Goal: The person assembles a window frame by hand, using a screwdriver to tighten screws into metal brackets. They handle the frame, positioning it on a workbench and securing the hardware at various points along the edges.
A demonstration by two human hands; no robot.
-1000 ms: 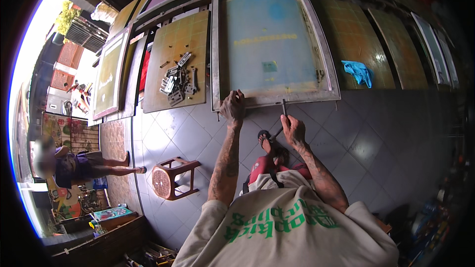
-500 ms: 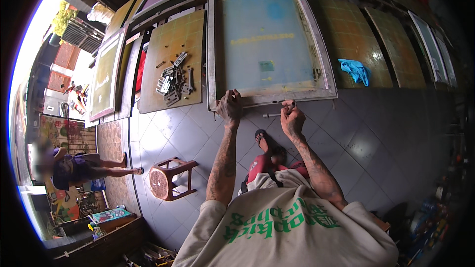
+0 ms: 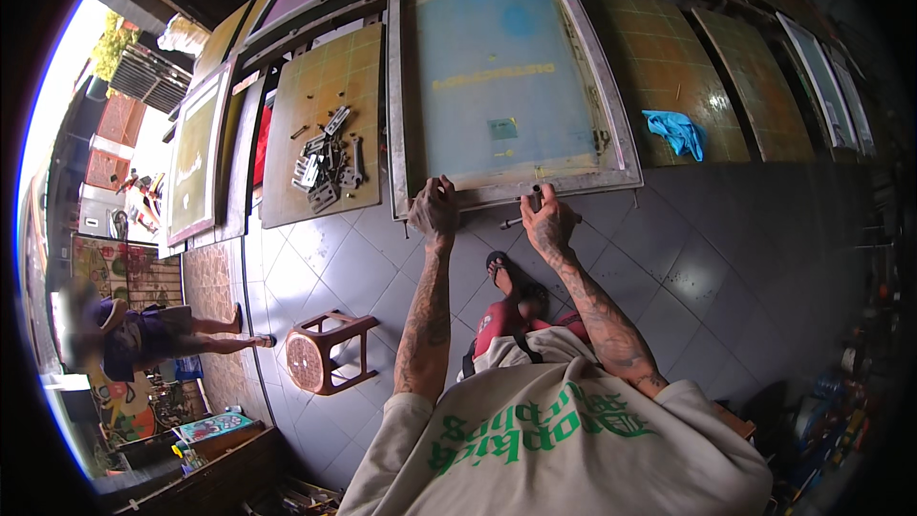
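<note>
At centre, our right hand point(image 3: 551, 227) has turned its gripped tool point(image 3: 512, 224), leaving it crosswise by the frame point(image 3: 397, 105), our left hand point(image 3: 436, 208) unclear in grip

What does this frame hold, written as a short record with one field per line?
Left hand: fingers bent at the near rail of the framed screen, by its left corner; any held item unclear
Right hand: grip closed on a metal tool, near the same rail
Left board: loose metal parts and a wrench
Right board: crumpled blue cloth
Floor: brown stool
Far left: another person
</note>
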